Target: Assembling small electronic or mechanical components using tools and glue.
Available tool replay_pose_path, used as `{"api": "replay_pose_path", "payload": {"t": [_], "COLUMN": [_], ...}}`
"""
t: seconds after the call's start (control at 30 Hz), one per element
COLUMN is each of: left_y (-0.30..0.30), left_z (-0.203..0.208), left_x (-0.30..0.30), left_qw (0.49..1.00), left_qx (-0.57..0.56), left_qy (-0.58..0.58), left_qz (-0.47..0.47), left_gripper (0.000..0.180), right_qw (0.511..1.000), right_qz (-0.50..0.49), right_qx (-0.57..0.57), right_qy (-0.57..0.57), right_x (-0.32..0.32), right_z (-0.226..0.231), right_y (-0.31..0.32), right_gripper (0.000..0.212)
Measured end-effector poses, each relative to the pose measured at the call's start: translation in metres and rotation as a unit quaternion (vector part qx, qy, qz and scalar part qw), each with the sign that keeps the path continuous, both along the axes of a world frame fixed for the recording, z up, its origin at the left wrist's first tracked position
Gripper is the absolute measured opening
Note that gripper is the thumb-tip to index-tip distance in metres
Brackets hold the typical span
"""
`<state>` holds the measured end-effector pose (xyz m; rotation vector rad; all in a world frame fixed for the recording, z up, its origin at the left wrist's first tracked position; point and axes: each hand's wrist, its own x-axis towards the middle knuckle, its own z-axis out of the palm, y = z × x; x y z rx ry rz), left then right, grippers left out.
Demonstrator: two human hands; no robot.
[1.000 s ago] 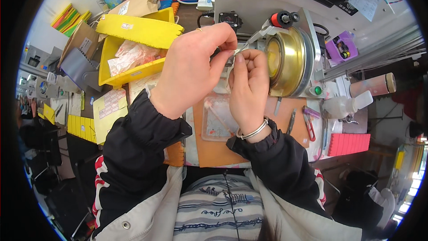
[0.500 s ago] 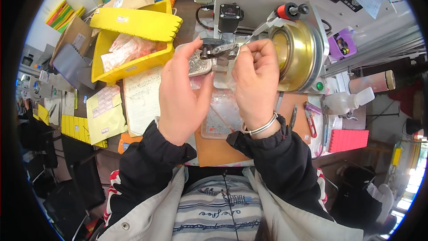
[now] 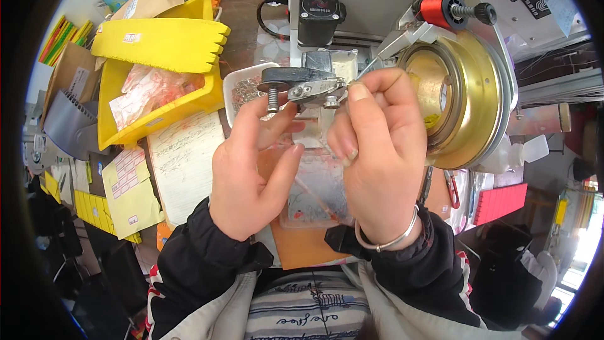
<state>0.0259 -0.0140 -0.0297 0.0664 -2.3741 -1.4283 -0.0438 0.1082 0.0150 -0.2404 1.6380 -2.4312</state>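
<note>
In front of me is a small metal clamp head [image 3: 313, 90] with a spring-loaded bolt, on the end of a dark arm below a black motor [image 3: 318, 16]. My left hand [image 3: 250, 167] is just below its left side, thumb well apart from the fingers and nothing seen in it. The fingertips are partly hidden by the bolt. At the clamp's right end, my right hand [image 3: 385, 151] pinches thumb against forefinger; whatever lies between them is too small to make out. A white tray of small metal pieces [image 3: 245, 92] stands behind my left fingers.
A large brass-coloured drum [image 3: 484, 101] stands right of my right hand, below a spool of red thread [image 3: 434, 11]. On the left are a yellow bin [image 3: 107, 123] with plastic bags and a written notebook [image 3: 189, 173]. A clear plastic tray [image 3: 314, 198] lies beneath my hands.
My view has moved closer to the machine. My left hand has dropped from the clamp's left end to just below it, its fingers more curled. The right hand keeps its pinch at the clamp's right end.
</note>
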Motion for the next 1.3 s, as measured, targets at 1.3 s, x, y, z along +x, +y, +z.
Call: {"api": "replay_pose_path", "payload": {"t": [1.3], "left_y": [0.022], "left_z": [0.082], "left_x": [-0.018], "left_qw": [0.885], "left_qx": [-0.388], "left_qy": [0.241], "left_qz": [-0.088], "left_gripper": [0.025], "right_qw": [0.874], "right_qz": [-0.137], "right_qx": [0.215], "right_qy": [0.414], "right_x": [0.019], "right_z": [0.047], "right_y": [0.115], "right_gripper": [0.02]}}
